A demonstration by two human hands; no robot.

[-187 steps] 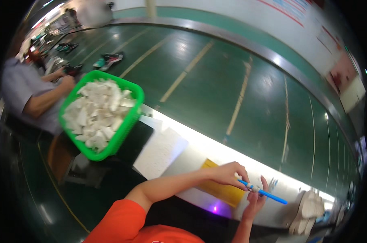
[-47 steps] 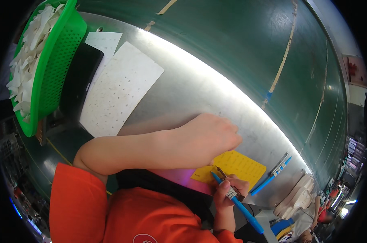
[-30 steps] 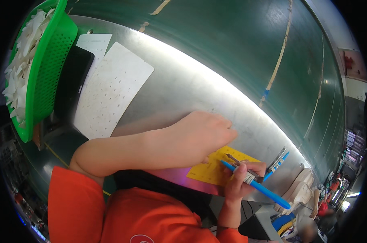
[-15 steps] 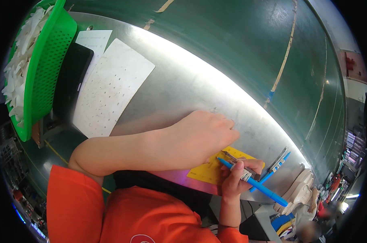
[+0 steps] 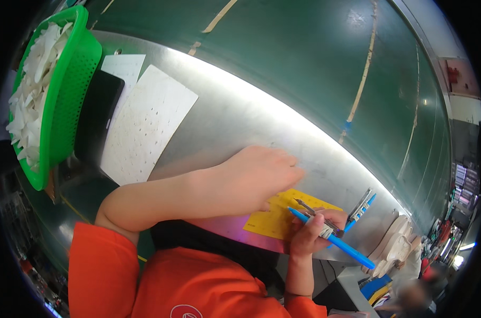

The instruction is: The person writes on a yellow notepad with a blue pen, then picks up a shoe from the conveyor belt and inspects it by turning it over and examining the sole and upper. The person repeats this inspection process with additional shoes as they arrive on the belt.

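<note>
My right hand (image 5: 310,236) is closed on a blue pen (image 5: 352,250) and a slim, pointed metal tool (image 5: 304,204) with a whitish wrapping near the grip. The pen's tip points up and left. Under this hand lies a flat yellow sheet (image 5: 267,225) with small markings. My left hand (image 5: 261,172) reaches across from the left, back upward, just beyond the sheet's upper left edge. Its fingers bend downward, partly hidden and slightly blurred, so whether they hold anything does not show. Another blue pen (image 5: 369,204) lies beside a grey metal tool (image 5: 359,203) right of my right hand.
A green perforated basket (image 5: 71,114) of white pieces stands at the left, beside a black flat object (image 5: 96,114). A speckled white board (image 5: 145,124) and papers (image 5: 125,66) lie on the metal table (image 5: 219,116). Pale shoe-shaped pieces (image 5: 391,246) sit at the right.
The view has shifted slightly. My left hand sits a little further left, uncovering more of the yellow sheet. My right hand still grips the pen and metal tool.
</note>
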